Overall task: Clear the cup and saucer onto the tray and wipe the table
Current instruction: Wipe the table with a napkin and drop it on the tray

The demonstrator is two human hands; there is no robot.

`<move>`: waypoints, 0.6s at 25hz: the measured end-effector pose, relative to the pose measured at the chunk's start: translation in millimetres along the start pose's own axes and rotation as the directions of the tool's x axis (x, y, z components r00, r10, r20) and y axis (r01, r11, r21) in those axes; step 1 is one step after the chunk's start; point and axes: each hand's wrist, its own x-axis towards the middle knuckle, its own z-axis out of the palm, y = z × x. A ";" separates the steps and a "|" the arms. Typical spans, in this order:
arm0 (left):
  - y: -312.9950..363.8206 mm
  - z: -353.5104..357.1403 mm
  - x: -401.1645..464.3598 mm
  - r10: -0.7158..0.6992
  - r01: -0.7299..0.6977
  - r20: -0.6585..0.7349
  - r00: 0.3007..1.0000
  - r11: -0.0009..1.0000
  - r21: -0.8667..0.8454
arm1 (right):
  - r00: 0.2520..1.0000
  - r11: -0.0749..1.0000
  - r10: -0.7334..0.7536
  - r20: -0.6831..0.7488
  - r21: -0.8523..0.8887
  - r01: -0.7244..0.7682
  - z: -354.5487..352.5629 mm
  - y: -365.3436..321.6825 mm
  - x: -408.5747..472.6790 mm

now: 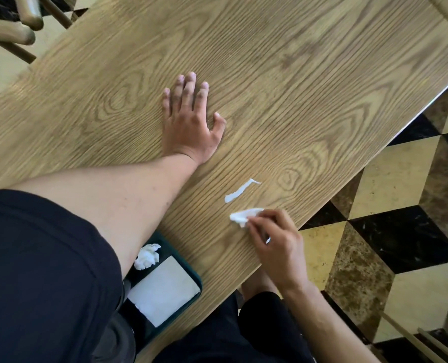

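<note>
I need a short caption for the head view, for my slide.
Right hand pinches a tissue beside a white smear; left hand rests flat on the table.

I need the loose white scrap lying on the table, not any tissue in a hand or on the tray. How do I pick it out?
Start at the wooden table and find its near edge, where the right hand pinches a crumpled tissue. Just beyond it lies the scrap, untouched. Unlike the wads, it is a thin, flat, twisted strip.

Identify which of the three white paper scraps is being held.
The wad pinched by the right hand; the strip lies loose, another wad sits on the tray.
</note>
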 end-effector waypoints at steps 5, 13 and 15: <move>0.1 0.9 -0.1 0.003 -0.003 -0.006 1.000 1.000 -0.010 | 0.896 0.954 0.279 -0.345 -0.004 -0.299 -25.8 17.6 95.2; -0.5 3.5 1.0 0.004 -0.004 -0.029 1.000 1.000 -0.026 | 0.932 0.974 0.194 -0.306 -0.054 -0.221 -18.4 4.4 144.9; -0.4 4.4 0.1 0.014 -0.014 -0.036 0.999 1.000 -0.018 | 0.984 0.996 0.023 -0.179 -0.077 -0.037 -9.3 -4.0 105.4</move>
